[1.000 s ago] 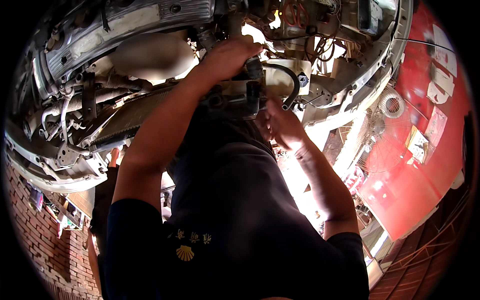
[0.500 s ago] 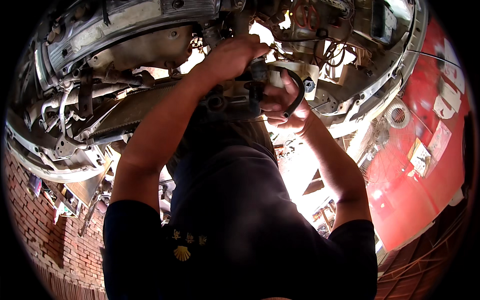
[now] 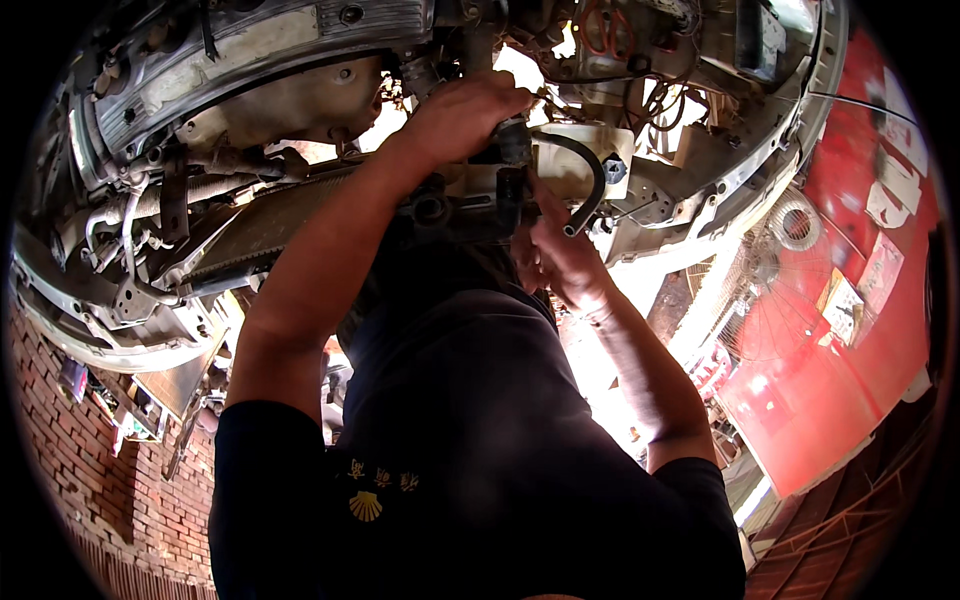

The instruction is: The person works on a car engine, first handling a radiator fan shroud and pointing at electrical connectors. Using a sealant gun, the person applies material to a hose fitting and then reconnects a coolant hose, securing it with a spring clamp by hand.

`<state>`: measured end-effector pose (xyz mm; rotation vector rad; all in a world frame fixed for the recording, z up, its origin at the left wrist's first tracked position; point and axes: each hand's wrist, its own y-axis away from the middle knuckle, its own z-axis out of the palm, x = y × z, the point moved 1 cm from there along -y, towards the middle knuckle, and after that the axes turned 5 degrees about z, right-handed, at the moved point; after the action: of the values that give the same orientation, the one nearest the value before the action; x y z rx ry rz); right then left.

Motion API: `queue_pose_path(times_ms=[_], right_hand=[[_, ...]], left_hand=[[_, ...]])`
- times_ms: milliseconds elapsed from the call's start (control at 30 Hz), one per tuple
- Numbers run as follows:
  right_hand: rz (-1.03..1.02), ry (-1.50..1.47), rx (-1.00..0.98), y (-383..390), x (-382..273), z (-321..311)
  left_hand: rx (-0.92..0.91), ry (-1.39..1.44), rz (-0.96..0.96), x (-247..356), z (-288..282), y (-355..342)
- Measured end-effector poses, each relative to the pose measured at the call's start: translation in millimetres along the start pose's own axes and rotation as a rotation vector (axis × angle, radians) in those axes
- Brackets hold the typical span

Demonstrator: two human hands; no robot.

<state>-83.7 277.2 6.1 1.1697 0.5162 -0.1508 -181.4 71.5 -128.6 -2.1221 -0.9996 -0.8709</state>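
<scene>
My left hand (image 3: 465, 118) is closed, with its fingers curled around the upper end of a dark ribbed hose fitting (image 3: 514, 143) in the engine bay. What lies inside the grip is mostly hidden. Just below hangs a short black hose end (image 3: 510, 188). Beside it is my right hand (image 3: 562, 250), thumb pointing up near the hose and the other fingers apart and lower. Nothing shows between them. A thin black curved hose (image 3: 598, 180) arcs over this hand, its cut end hanging free.
The engine cover (image 3: 240, 60) is at the far left, above the radiator (image 3: 270, 225). A pale plastic tank (image 3: 570, 155) and loose wires (image 3: 665, 100) lie behind the hands. At right stand a wire fan (image 3: 765, 270) and a red panel (image 3: 840, 400). A brick wall (image 3: 150, 490) rises at left.
My right hand has come off the hose and dropped lower, its fingers loosening. The thin curved hose now hangs clear of it. My left hand keeps its grip, nearly unmoved.
</scene>
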Motion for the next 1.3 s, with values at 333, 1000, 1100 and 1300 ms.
queue_pose_path(times_ms=[333,1000,1100,1300], right_hand=[[-0.12,1.413,0.465,8,-7,34],[-0.478,1.996,0.478,-4,-29,29],[-0.503,2.127,0.422,-7,-39,43],[-0.57,2.196,0.376,-2,-41,41]], left_hand=[[-0.035,0.002,-0.058,0,0,-2],[-0.015,0.019,-0.049,-2,5,0],[-0.004,0.013,0.004,-6,4,1],[-0.009,-0.016,-0.005,-7,10,0]])
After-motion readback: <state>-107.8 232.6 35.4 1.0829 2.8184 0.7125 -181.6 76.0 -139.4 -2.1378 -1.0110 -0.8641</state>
